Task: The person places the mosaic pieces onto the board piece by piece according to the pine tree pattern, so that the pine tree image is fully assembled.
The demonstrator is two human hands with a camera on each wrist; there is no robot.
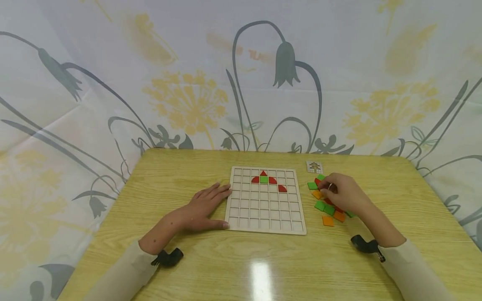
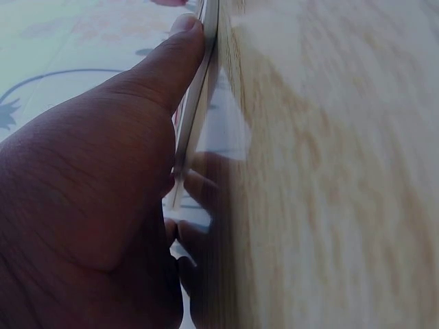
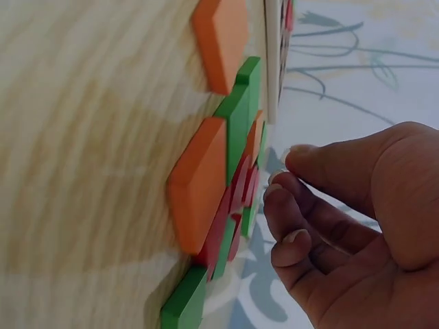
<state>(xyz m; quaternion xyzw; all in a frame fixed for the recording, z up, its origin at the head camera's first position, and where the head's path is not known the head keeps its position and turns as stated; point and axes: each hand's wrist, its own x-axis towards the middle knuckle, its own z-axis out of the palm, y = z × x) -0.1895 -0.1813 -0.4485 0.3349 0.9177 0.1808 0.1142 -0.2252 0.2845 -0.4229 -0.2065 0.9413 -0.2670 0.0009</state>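
A pale wooden grid board (image 1: pixel 260 213) lies flat in the middle of the table. In its upper cells sit a red triangle (image 1: pixel 263 173), a green square (image 1: pixel 263 179) and red rounded pieces (image 1: pixel 282 189). My left hand (image 1: pixel 201 211) rests at the board's left side, fingers spread, with fingertips and thumb at its edge. To the right of the board, my right hand (image 1: pixel 344 192) hovers over a loose pile of tiles, thumb and fingers bent toward each other. No piece shows between them in the right wrist view. Orange tiles (image 3: pixel 199 185) and green tiles (image 3: pixel 185 301) lie close below this hand.
A small square card (image 1: pixel 314 167) with a printed pattern lies beyond the tile pile. One orange tile (image 1: pixel 327 221) sits at the pile's near side. The wooden table (image 1: pixel 211 267) ends at a flower-patterned cloth (image 1: pixel 256 104) behind.
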